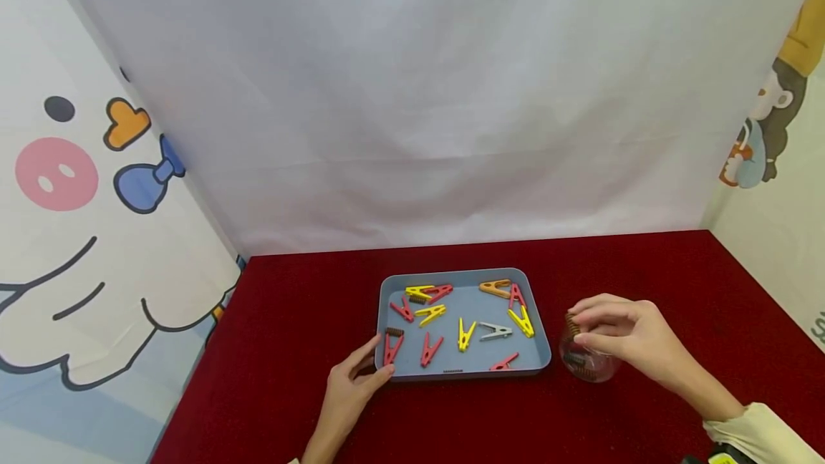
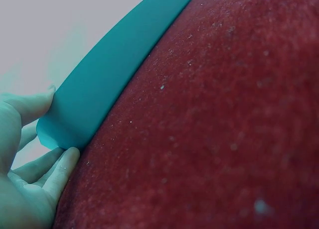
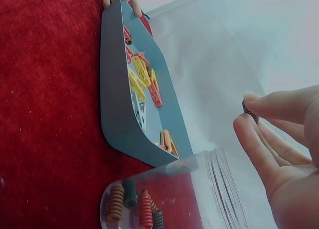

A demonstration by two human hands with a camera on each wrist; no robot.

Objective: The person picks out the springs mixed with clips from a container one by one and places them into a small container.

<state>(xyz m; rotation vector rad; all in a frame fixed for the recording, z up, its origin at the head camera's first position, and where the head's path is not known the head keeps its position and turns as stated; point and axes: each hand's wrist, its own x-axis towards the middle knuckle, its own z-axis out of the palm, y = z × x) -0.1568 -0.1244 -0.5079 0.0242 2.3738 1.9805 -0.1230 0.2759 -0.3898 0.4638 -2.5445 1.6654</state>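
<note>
My right hand (image 1: 619, 335) pinches a small dark coil spring (image 3: 250, 111) between thumb and fingers, above the mouth of a clear jar (image 3: 184, 181). Several springs, brown, green, red and dark, lie at the jar's bottom. With its thumb and fingers, my left hand (image 1: 348, 389) grips the front left corner of a grey-blue tray (image 1: 464, 306). Red, yellow, orange and grey clothespins lie spread in the tray, among them a yellow clothespin (image 1: 466, 335). Two dark brown springs sit there too, one spring (image 1: 394, 332) touching a red clothespin (image 1: 392, 349).
A dark red cloth (image 1: 309, 321) covers the table, on which the jar stands right of the tray. A pale curtain (image 1: 451, 92) hangs behind the table's back edge. Panels with cartoon drawings stand at the left and right.
</note>
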